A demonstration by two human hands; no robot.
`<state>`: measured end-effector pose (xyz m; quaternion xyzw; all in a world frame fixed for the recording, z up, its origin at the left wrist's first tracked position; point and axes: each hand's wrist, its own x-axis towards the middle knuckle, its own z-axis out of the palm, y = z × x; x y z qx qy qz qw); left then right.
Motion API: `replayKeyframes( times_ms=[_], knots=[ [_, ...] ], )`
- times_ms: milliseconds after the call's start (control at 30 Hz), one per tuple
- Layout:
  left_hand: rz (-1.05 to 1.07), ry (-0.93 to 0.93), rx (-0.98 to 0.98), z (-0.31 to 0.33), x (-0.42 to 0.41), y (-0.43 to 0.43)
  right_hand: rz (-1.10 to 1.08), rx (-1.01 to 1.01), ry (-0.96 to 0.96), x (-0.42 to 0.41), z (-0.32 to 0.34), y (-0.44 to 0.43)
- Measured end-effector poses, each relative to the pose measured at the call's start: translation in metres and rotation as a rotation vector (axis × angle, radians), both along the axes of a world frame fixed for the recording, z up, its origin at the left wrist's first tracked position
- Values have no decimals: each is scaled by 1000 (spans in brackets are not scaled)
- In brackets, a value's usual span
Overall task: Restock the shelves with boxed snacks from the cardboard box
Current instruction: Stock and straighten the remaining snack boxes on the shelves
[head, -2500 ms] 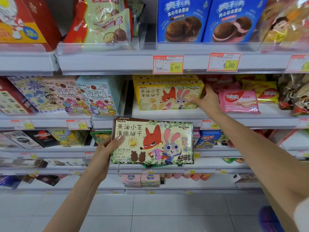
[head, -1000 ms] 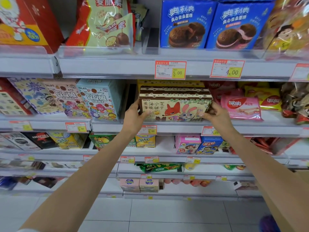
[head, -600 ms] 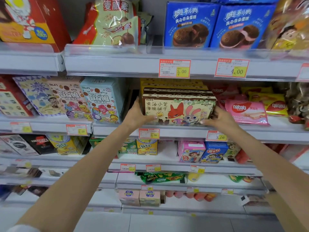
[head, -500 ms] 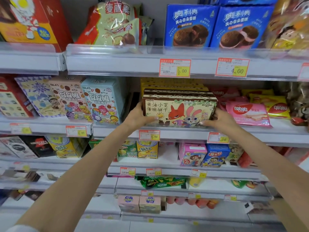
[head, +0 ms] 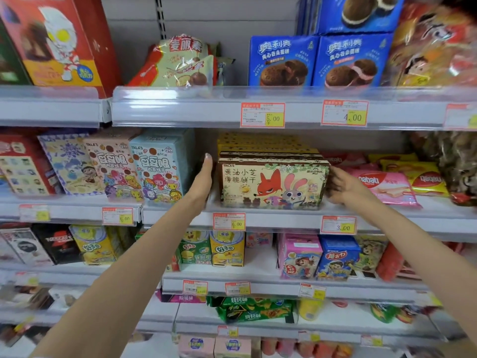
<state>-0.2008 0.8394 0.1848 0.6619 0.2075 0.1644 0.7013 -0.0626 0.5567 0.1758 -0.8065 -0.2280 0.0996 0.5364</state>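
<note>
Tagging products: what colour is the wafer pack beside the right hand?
Pink wafer pack, shown best in the head view.

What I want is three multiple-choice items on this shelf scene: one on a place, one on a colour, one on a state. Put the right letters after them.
1. Where does the fox-and-rabbit box stand?
A. On the top shelf
B. On the middle shelf, between the light blue box and the wafer pack
C. On the floor

2. What colour is that wafer pack?
A. Green
B. Pink
C. Black

3. How is the left hand?
A. Flat, fingers straight, beside the box's left end
B. Balled into a fist
C. Curled round a bag

Answers:
1 B: the box sits at the front of the middle shelf with those two at its sides.
2 B: its wrapper is pink with a red logo.
3 A: the fingers point straight up along the box's end and hold nothing.
</note>
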Motion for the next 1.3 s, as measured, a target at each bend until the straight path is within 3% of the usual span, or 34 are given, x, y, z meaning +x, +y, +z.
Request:
replayKeyframes(
  times_ms=[100,267,433,700,1100,1300],
  knots=[
    [47,2,-145,-9,25,14,-7,-36,-42,-5,1,-2],
    [62,32,-177,-7,49,21,-73,-9,-89,-16,-8,-4],
    [8,20,-228,-5,72,29,-103,-107,-160,-39,-13,3],
    [-169,-45,-200,-5,81,26,-175,-185,-267,-47,-12,19],
    [-257,-53,-227,-5,102,38,-233,-151,-269,-45,-20,21],
    [-246,-77,-124,-3,101,39,-239,-152,-297,-47,-19,24]
  ],
)
